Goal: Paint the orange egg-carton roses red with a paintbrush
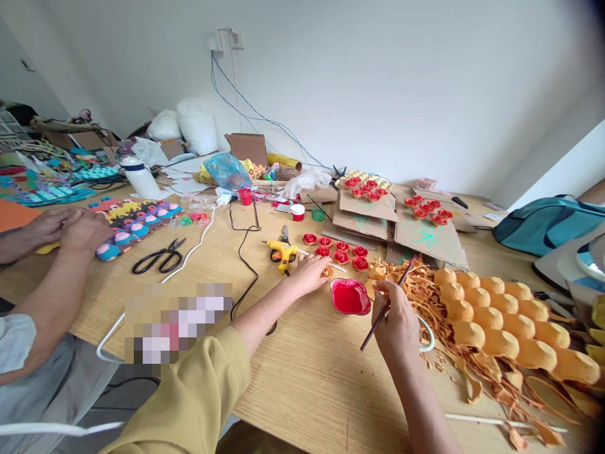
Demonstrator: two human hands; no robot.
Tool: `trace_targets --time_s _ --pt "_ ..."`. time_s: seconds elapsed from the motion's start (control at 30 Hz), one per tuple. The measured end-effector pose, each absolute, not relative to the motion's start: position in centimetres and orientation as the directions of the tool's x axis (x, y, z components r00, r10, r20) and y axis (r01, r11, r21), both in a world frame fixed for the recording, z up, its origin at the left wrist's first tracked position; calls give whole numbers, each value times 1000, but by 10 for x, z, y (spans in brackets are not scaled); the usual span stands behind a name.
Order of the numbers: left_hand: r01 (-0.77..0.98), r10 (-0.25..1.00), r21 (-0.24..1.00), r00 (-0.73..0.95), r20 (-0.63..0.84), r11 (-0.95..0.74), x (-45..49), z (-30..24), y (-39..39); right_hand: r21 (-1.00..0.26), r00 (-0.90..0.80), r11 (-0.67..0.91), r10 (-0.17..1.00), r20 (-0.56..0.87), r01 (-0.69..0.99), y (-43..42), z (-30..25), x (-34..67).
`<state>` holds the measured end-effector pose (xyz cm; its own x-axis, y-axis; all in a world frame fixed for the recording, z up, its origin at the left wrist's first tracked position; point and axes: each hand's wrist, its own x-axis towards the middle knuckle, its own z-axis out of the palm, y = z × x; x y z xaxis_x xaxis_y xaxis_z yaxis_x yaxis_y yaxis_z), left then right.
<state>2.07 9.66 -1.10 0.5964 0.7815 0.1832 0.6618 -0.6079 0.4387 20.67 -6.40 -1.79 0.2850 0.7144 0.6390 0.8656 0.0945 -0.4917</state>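
Note:
My left hand [308, 275] reaches over the table with its fingertips closed on a small orange carton rose [327, 271]. In my right hand [396, 315] is a thin dark paintbrush [377, 326], held slantwise. Between the hands stands a flower-shaped bowl [350, 297] of red paint. Several red-painted roses [341, 257] sit in rows just beyond. A yellow glue gun [282, 253] lies left of them, by scissors [285, 234]. Close to my right wrist, a pale curved handle [428, 334] shows; the rest of that thing is hidden.
Orange egg carton [501, 312] and carton scraps [425, 290] cover the right side. Cardboard sheets [425, 238] at the back carry red roses. At left, another person's hands [80, 233] work beside painted carton pieces [135, 221], black scissors [161, 257] and a white cable [196, 249].

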Motion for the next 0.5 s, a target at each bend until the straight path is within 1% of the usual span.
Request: trace_targets --time_s 0.13,0.27,0.5 --pt "660 784 440 587 203 -608 20 -12 94 -504 272 143 701 659 852 -65 -16 206" --pt "661 792 442 557 252 -606 7 -7 86 -514 270 185 678 684 838 -68 -10 203" --pt "658 812 479 432 392 -581 -18 -1 72 -431 258 203 559 788 879 -73 -2 202"
